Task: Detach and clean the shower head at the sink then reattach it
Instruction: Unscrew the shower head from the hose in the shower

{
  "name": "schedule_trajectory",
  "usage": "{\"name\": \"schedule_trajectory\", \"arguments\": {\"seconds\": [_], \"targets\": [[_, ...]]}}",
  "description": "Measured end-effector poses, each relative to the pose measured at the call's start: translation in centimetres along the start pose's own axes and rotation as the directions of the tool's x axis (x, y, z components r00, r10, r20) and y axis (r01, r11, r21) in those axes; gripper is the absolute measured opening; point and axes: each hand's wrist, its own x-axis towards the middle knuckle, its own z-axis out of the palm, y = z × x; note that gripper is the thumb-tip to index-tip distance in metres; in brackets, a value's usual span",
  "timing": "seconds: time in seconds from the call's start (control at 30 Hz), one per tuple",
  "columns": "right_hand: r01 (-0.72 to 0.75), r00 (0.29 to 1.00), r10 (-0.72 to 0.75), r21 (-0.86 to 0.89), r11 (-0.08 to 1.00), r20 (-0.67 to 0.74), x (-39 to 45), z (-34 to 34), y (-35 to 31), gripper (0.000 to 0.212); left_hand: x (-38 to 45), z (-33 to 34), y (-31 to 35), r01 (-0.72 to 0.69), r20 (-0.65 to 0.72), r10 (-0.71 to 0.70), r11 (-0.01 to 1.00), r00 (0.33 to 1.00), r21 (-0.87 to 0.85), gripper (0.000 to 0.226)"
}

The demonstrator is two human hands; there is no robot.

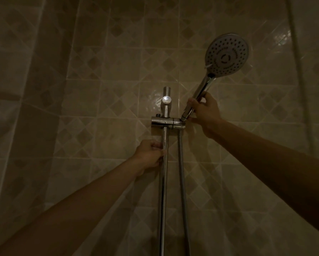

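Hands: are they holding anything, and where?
The right hand grips the shower head by the lower end of its handle. The left hand holds the upright metal rail below the bracket.

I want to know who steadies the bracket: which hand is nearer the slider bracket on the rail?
Right. The right hand grips the shower head handle right beside the slider bracket; the left hand holds the rail below it.

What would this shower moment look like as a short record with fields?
place: beige tiled wall
shower head: round grey-faced chrome handheld shower head, tilted up to the right, base at the holder
holder: chrome sliding bracket on the rail
rail: upright chrome bar
hose: ribbed metal hose hanging below the bracket
right hand: grips the shower head's handle
left hand: holds the bar below the bracket
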Motion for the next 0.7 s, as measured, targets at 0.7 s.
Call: {"name": "schedule_trajectory", "arguments": {"seconds": [0.7], "targets": [[-0.111,0.99,0.121,-0.125,0.986,0.076,-5.9,-5.7,2.4,0.004,-1.2,0.3,-1.3,-0.157,-0.118,0.16,0.987,0.98,0.028,0.023]]}}
